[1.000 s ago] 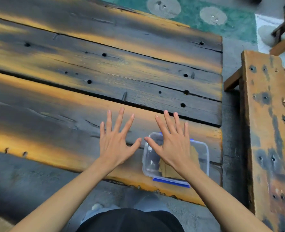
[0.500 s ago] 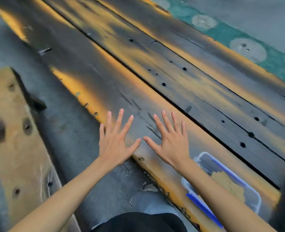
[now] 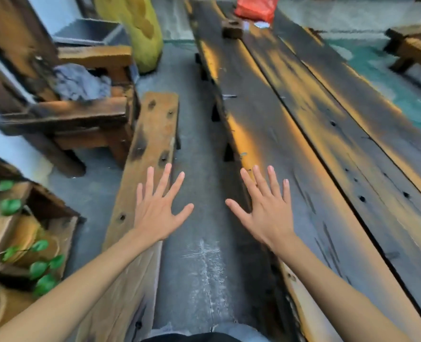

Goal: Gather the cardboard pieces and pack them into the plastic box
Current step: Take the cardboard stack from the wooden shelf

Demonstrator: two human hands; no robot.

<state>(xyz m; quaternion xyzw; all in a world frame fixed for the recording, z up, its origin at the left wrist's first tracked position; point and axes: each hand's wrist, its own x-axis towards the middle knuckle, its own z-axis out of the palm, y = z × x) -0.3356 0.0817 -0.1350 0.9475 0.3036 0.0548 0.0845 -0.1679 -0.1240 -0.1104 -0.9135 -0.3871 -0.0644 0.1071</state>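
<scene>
Cardboard and box out of sight, left hand [image 3: 156,213] and right hand [image 3: 268,213] hover empty, fingers spread wide, between bench [image 3: 150,134] and plank table [image 3: 328,144].

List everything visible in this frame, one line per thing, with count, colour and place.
Plank table: one, dark with orange patches, right half, running away from the camera.
Bench: one, orange-brown, left of the table, across a grey floor strip.
Red bag: one, far end of the table.
Wood block: one, brown, beside the bag.
Chair: one, dark wood, upper left.
Grey cloth: one, on the chair.
Yellow post: one, top centre-left.
Second bench: one, brown, upper right.
Leaves: several, green, lower left.
Plastic box, cardboard pieces: not in view.
Left hand: open, empty, fingers spread.
Right hand: open, empty, fingers spread.
</scene>
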